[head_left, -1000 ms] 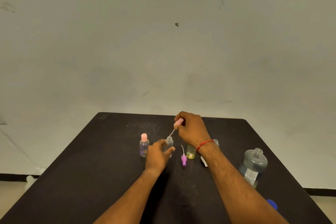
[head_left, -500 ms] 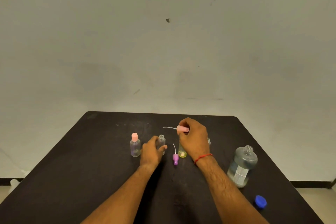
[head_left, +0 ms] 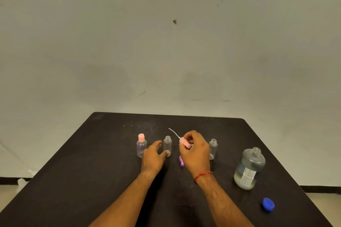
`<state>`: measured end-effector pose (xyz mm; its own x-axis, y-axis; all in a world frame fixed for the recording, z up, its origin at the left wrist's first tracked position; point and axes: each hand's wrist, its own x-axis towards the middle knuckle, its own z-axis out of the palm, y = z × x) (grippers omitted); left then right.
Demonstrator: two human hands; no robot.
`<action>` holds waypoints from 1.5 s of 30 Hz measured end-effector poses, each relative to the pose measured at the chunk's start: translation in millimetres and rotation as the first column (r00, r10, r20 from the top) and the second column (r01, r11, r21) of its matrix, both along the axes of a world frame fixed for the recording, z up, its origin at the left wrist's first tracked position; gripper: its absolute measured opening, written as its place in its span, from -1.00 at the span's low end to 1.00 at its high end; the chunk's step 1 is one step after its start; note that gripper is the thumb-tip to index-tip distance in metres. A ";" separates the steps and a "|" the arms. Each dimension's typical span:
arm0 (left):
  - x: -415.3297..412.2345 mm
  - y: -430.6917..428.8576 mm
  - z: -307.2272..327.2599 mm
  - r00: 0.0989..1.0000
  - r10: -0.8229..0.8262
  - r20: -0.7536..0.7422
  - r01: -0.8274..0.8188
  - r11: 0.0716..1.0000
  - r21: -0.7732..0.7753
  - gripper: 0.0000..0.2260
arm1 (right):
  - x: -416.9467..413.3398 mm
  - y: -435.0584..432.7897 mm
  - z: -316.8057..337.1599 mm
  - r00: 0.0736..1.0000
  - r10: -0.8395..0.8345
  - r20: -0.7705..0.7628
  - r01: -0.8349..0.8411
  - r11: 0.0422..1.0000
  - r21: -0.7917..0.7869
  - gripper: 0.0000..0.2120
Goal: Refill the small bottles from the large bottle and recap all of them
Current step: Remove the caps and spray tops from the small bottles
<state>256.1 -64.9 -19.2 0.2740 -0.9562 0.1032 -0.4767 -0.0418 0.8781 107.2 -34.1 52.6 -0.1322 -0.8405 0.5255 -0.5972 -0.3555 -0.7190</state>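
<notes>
- Black desk (head_left: 92,180) fills the lower half of the head view, set against a plain pale wall (head_left: 166,42).
- Near the desk's centre a row of small clear bottles stands upright. At the 9 o'clock end is a capped bottle (head_left: 141,148) with a pink cap.
- Just to its 3 o'clock side stands an uncapped bottle (head_left: 167,145).
- Left hand (head_left: 153,158) rests beside that uncapped bottle, fingers (head_left: 166,152) spread loose and grasping nothing, the tips touching or nearly touching the bottle's base; I cannot tell which.
- Right hand (head_left: 195,153) hovers at the row's middle, fingers clenched on a pink spray cap (head_left: 185,143). Its thin white tube (head_left: 174,132) points toward 10 o'clock.
- Purple cap (head_left: 181,162) lies on the desk, partly hidden under the right hand.
- Red thread (head_left: 203,176) circles the right wrist.
- Another uncapped small bottle (head_left: 213,148) stands at 3 o'clock of the right hand.
- Large bottle (head_left: 249,168), open, with clear liquid low inside and a white label, stands farther toward 4 o'clock.
- Blue cap (head_left: 268,204) lies near the desk's edge at 5 o'clock, apart from the large bottle.
</notes>
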 end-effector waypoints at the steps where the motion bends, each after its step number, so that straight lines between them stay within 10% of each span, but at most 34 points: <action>1: 3.1 3.2 -1.1 1.000 0.025 -0.014 -0.025 1.000 -0.008 -0.52 | 3.3 1.8 -5.3 1.000 0.000 0.022 0.000 1.000 0.004 -0.81; 21: 58.3 53.3 -11.5 0.961 0.263 -0.083 -0.271 0.958 -0.096 -0.79 | 72.1 -8.2 -71.5 0.992 -0.015 -0.123 0.055 0.943 0.329 -0.87; 45: 65.3 41.0 1.5 0.935 0.350 -0.049 -0.353 0.931 -0.096 -0.68 | 68.3 -13.2 -84.6 0.994 -0.012 -0.111 0.042 0.962 0.270 -0.61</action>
